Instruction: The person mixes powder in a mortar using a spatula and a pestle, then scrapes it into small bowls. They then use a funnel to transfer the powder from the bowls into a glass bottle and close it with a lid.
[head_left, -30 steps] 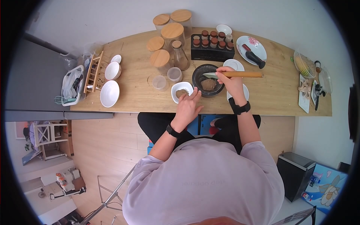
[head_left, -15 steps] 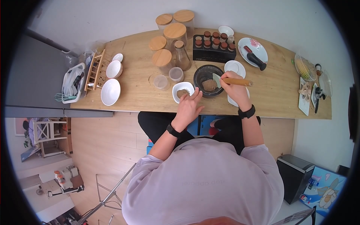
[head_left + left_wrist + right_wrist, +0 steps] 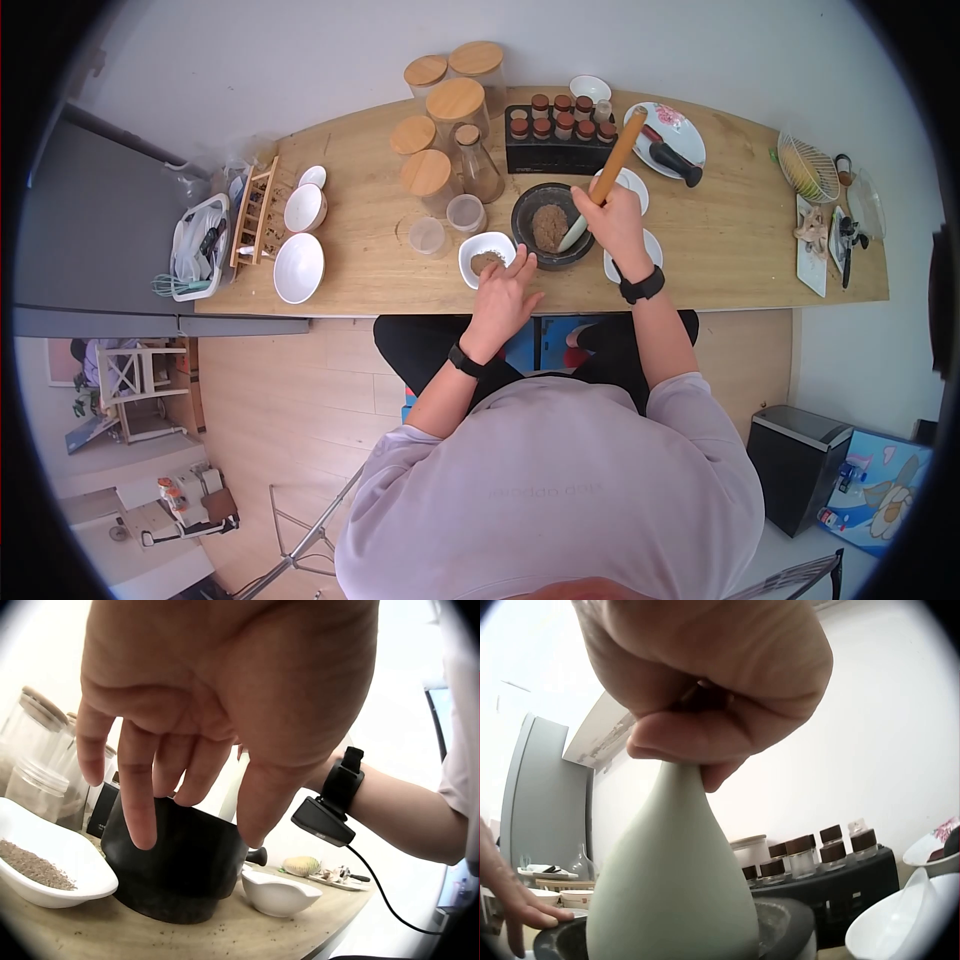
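Observation:
My right hand (image 3: 616,228) grips a spatula (image 3: 620,158) with a long wooden handle, its thumb pressed along the lower end. The pale green blade (image 3: 671,877) reaches down into a black stone mortar (image 3: 176,870), at the right side of a mound of brown ground powder (image 3: 549,228). Fingers loosely extended, my left hand (image 3: 500,308) has its fingertips at the mortar's near left rim. Under those fingers, on the left, sits a white square bowl (image 3: 468,258) with coarse brown powder (image 3: 34,866) in it.
Two clear tubs and several wooden-lidded jars (image 3: 426,172) stand behind left. A black rack (image 3: 558,156) of spice bottles is behind the mortar. White dishes (image 3: 634,262) lie to its right; a pestle (image 3: 676,162) rests on a flowered plate. White bowls (image 3: 298,268) line the left.
The spatula handle has swung from pointing right to pointing up and away from me, with its blade now lower along the mortar's right side. My left hand stays at the rim.

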Tool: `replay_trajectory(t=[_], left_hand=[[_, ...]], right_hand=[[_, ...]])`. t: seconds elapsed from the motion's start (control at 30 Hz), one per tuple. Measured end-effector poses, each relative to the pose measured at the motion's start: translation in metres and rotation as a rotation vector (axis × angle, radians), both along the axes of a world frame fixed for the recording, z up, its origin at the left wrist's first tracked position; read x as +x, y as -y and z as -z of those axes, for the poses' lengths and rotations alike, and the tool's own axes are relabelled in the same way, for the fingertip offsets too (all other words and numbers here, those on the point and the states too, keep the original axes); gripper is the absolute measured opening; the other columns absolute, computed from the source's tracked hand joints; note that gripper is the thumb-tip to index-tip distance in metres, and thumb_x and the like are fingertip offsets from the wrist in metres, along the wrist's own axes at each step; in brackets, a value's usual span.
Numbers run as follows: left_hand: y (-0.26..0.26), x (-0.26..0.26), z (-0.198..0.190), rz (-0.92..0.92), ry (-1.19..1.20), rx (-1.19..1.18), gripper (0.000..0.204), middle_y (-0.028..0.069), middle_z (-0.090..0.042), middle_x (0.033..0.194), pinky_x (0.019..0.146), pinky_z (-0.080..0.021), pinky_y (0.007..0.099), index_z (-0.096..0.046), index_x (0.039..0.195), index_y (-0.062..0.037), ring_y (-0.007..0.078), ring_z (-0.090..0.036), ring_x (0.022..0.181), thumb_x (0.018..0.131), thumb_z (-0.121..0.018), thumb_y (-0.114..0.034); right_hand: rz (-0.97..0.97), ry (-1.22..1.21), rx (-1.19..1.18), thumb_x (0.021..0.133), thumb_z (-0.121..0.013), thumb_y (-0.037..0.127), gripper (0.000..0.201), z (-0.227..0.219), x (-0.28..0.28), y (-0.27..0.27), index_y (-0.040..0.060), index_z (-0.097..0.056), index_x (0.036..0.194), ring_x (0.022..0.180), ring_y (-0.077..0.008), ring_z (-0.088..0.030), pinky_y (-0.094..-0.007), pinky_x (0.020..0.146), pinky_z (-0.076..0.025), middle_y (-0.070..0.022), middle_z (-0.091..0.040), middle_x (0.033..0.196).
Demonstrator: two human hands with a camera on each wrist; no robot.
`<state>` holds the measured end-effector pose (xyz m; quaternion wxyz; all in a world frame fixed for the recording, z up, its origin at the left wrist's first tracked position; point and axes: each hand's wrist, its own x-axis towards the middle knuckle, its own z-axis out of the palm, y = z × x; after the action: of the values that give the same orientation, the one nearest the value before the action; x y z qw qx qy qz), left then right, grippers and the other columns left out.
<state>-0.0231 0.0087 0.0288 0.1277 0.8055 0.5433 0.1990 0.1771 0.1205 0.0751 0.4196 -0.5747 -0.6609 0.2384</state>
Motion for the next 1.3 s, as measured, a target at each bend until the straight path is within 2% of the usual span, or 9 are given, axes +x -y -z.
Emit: replay_trajectory(t=[0.07, 0.2, 0.3, 0.5, 0.63, 0.73, 0.97, 1.07, 1.3], left_hand=[[-0.001, 0.001, 0.0, 0.002, -0.005, 0.006, 0.064, 0.0225, -0.054, 0.14, 0.101, -0.045, 0.043, -0.057, 0.133, 0.0008, 0.0313, -0.064, 0.108, 0.077, -0.079, -0.022], [0.0, 0.001, 0.0, 0.007, -0.002, 0.015, 0.064, 0.0222, -0.054, 0.14, 0.101, -0.044, 0.0434, -0.057, 0.133, 0.0008, 0.0307, -0.064, 0.109, 0.077, -0.079, -0.021], [0.001, -0.001, 0.002, 0.003, 0.013, 0.019, 0.064, 0.0212, -0.056, 0.139, 0.101, -0.044, 0.0439, -0.056, 0.132, 0.0008, 0.0311, -0.064, 0.107, 0.076, -0.079, -0.021], [-0.002, 0.002, 0.002, 0.003, -0.012, 0.015, 0.064, 0.021, -0.055, 0.14, 0.103, -0.044, 0.0436, -0.057, 0.133, 0.0002, 0.0309, -0.064, 0.109, 0.077, -0.079, -0.022], [0.0, 0.0, -0.003, 0.0, 0.0, -0.019, 0.065, 0.022, -0.055, 0.14, 0.102, -0.044, 0.044, -0.057, 0.133, 0.0007, 0.0312, -0.064, 0.11, 0.077, -0.079, -0.022], [0.001, 0.001, 0.002, 0.005, 0.017, 0.052, 0.063, 0.0215, -0.057, 0.137, 0.1, -0.044, 0.0438, -0.057, 0.129, 0.0011, 0.0316, -0.065, 0.104, 0.075, -0.08, -0.02], [-0.001, 0.001, 0.001, 0.001, -0.018, 0.02, 0.064, 0.0216, -0.055, 0.14, 0.101, -0.045, 0.0435, -0.057, 0.132, 0.0008, 0.03, -0.064, 0.11, 0.076, -0.08, -0.023], [0.0, 0.001, 0.001, -0.009, -0.006, 0.017, 0.064, 0.0217, -0.055, 0.14, 0.101, -0.045, 0.0434, -0.057, 0.132, 0.0008, 0.0304, -0.065, 0.107, 0.076, -0.079, -0.022], [0.001, 0.001, 0.004, -0.006, 0.004, 0.041, 0.063, 0.0218, -0.055, 0.139, 0.101, -0.045, 0.0428, -0.057, 0.131, 0.0006, 0.0314, -0.066, 0.103, 0.076, -0.079, -0.021]], right_hand=[[0.007, -0.074, -0.072, 0.085, -0.073, 0.025, 0.033, 0.014, -0.005, -0.005, -0.0047, -0.063, 0.072, 0.054, -0.0354, -0.061, -0.0406, 0.052, -0.046, -0.0195, -0.059, 0.059], [0.063, -0.325, -0.138, 0.086, -0.075, 0.032, 0.042, 0.01, -0.013, -0.011, -0.0037, -0.063, 0.068, 0.045, -0.0182, -0.058, -0.0337, 0.046, -0.044, -0.0083, -0.058, 0.052], [0.098, -0.356, -0.134, 0.089, -0.075, 0.031, 0.044, -0.004, -0.011, -0.003, 0.0047, -0.051, 0.063, 0.043, -0.0077, -0.051, -0.0242, 0.041, -0.039, 0.0014, -0.05, 0.054], [0.134, -0.382, -0.251, 0.087, -0.076, 0.036, 0.047, 0.003, -0.017, -0.009, 0.0005, -0.056, 0.064, 0.044, -0.0111, -0.056, -0.0276, 0.042, -0.042, -0.0021, -0.053, 0.052], [0.232, -0.499, -0.248, 0.089, -0.075, 0.037, 0.045, 0.006, -0.007, -0.014, 0.0034, -0.054, 0.067, 0.044, -0.009, -0.055, -0.0237, 0.04, -0.043, -0.0012, -0.054, 0.056], [0.201, -0.583, -0.193, 0.09, -0.074, 0.034, 0.043, -0.001, 0.006, -0.008, 0.0051, -0.053, 0.066, 0.044, -0.0077, -0.055, -0.0225, 0.04, -0.042, -0.0003, -0.053, 0.057], [0.079, -0.625, -0.119, 0.093, -0.072, 0.023, 0.037, 0.017, -0.009, 0.006, 0.0041, -0.051, 0.069, 0.05, -0.0078, -0.059, -0.0222, 0.045, -0.049, -0.0006, -0.055, 0.061], [0.011, -0.567, -0.12, 0.094, -0.071, 0.022, 0.037, 0.025, -0.014, 0.019, 0.0035, -0.05, 0.069, 0.052, -0.0084, -0.061, -0.0224, 0.046, -0.05, -0.0016, -0.056, 0.062], [0.036, -0.421, -0.085, 0.093, -0.069, 0.016, 0.035, 0.007, 0.004, 0.026, 0.0024, -0.049, 0.069, 0.05, -0.0089, -0.058, -0.0242, 0.045, -0.045, -0.0026, -0.053, 0.059]])
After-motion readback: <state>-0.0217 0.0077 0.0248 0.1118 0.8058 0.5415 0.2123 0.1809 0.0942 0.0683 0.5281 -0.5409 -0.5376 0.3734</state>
